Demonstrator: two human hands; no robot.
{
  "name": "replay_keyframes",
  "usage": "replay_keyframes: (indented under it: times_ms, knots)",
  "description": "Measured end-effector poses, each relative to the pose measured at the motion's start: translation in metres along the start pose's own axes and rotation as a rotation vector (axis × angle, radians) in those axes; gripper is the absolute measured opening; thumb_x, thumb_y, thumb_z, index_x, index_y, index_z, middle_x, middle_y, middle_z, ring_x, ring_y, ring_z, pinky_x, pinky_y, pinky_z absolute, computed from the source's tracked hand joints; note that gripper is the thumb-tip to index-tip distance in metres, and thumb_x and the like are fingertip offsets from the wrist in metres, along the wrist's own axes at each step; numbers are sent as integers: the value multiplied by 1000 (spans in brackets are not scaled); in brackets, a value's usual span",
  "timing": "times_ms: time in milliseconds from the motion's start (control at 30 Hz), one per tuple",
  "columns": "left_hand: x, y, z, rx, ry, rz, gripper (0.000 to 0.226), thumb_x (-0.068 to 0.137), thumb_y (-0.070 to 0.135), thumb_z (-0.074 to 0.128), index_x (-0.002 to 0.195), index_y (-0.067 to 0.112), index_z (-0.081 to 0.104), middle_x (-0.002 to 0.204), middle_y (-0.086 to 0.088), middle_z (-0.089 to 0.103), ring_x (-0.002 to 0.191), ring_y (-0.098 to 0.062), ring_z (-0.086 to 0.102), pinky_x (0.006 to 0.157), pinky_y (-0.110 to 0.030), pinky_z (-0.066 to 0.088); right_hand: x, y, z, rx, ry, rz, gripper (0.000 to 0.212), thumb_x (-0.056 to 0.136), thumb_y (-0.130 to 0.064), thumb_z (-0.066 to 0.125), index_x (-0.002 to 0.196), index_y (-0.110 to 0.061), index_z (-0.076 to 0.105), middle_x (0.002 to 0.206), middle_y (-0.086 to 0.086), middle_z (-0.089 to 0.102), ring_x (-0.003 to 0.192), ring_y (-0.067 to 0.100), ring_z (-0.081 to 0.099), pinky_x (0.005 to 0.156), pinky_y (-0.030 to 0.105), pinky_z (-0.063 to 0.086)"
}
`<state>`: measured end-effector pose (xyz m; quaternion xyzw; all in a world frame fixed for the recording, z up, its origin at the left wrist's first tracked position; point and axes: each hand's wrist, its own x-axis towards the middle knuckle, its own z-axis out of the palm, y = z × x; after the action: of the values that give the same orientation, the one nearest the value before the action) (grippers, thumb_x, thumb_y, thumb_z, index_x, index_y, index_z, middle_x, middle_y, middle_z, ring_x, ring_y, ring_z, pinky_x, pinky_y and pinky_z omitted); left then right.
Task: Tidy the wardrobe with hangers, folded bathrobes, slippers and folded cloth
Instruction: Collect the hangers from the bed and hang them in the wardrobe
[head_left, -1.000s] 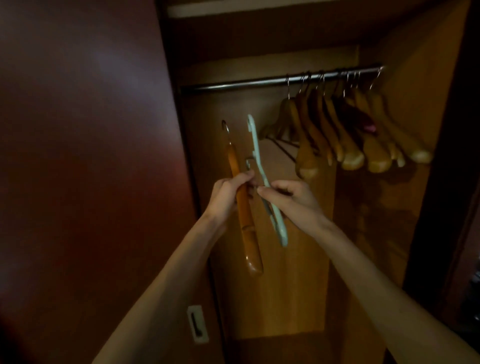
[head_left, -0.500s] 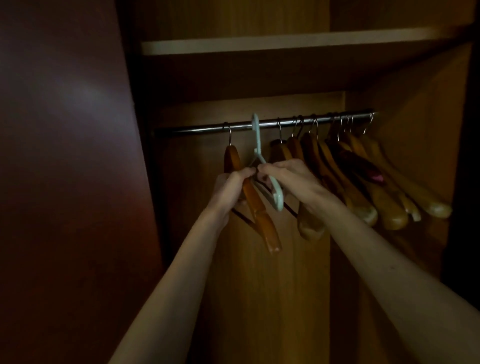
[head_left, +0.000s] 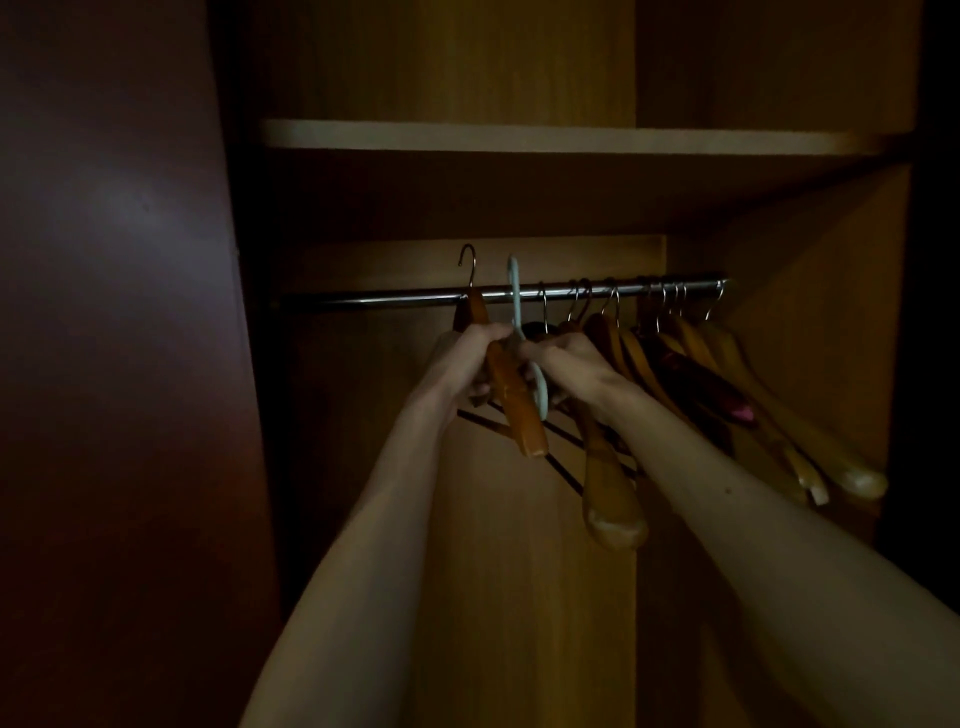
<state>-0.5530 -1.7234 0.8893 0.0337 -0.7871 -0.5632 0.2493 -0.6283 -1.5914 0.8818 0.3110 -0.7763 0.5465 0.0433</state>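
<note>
My left hand (head_left: 462, 358) grips a brown wooden hanger (head_left: 514, 405); its metal hook stands above the chrome rail (head_left: 363, 300), clear of it. My right hand (head_left: 566, 358) holds a pale green plastic hanger (head_left: 515, 291), whose hook also rises above the rail. Both hands are close together just below the rail. Several more wooden hangers (head_left: 613, 499) hang on the rail to the right, one with a pink tip. The scene is dim.
A wooden shelf (head_left: 545, 136) spans the wardrobe above the rail. A dark red door panel (head_left: 114, 364) stands at the left. The wardrobe's back wall (head_left: 519, 597) and right side wall (head_left: 810, 338) enclose the space.
Both hands have raised the two hangers up to the rail, and now their hooks stand above it. My view has tilted upward, showing the shelf.
</note>
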Motion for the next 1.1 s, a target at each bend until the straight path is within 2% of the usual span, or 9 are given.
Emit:
replay_keyframes:
  times_ms: [133, 300, 400, 500, 567, 667, 800, 1033, 1100]
  knots:
    - [14, -4, 7, 10, -33, -51, 40, 92, 53, 58, 114, 22, 70, 114, -9, 72, 106, -22, 66, 77, -29, 48, 9, 7, 0, 0, 9, 53, 33, 95, -46, 57, 102, -15, 68, 98, 7, 72, 88, 20, 68, 70, 29, 54]
    - [25, -18, 16, -18, -83, -69, 42, 92, 53, 59, 117, 21, 69, 105, -6, 74, 105, -24, 68, 99, -41, 51, 7, 12, -2, 8, 0, 98, 25, 95, -42, 59, 95, -18, 66, 95, 5, 71, 81, 14, 66, 65, 27, 50]
    - [34, -28, 23, -43, -133, -77, 48, 95, 55, 54, 120, 17, 69, 86, 2, 71, 88, -18, 65, 90, -37, 50, 9, 17, -3, 10, -1, 142, 26, 92, -42, 61, 96, -17, 67, 93, 7, 72, 81, 17, 69, 72, 34, 56]
    - [42, -33, 30, -34, -187, -100, 42, 97, 55, 52, 106, 18, 70, 77, 4, 71, 75, -14, 66, 76, -33, 50, 11, 23, -5, 40, 35, 188, 26, 88, -37, 64, 97, -13, 69, 83, 6, 74, 77, 20, 72, 79, 40, 61]
    - [45, -33, 37, -44, -203, -122, 37, 98, 53, 51, 102, 20, 68, 74, 5, 70, 69, -12, 64, 69, -31, 48, 12, 27, -8, 48, 81, 198, 20, 90, -31, 64, 90, -11, 70, 79, 5, 72, 72, 18, 70, 72, 37, 60]
    - [50, -36, 51, -10, -178, -125, 44, 98, 52, 49, 116, 16, 67, 93, -7, 71, 88, -22, 67, 79, -36, 54, 11, 31, -12, 18, 171, 200, 22, 94, -28, 60, 79, -12, 65, 68, 2, 63, 54, 11, 58, 50, 23, 44]
    - [55, -37, 67, 11, -120, -122, 45, 98, 53, 47, 117, 17, 68, 84, -2, 71, 81, -17, 67, 72, -30, 52, 13, 33, -13, 30, 250, 217, 28, 94, -29, 59, 70, -16, 57, 58, 0, 55, 46, 11, 50, 44, 21, 38]
    - [50, -43, 74, -49, -75, -127, 40, 97, 54, 48, 117, 25, 67, 105, -5, 73, 103, -23, 67, 91, -40, 55, 10, 36, -6, -28, 323, 177, 23, 92, -32, 63, 77, -15, 65, 77, 4, 68, 67, 17, 66, 54, 25, 48]
    - [42, -47, 75, -44, -37, -125, 42, 96, 57, 49, 115, 25, 69, 105, -6, 74, 100, -22, 69, 84, -37, 58, 5, 37, -5, -79, 323, 154, 27, 90, -39, 64, 80, -14, 68, 81, 5, 70, 74, 20, 69, 56, 25, 49]
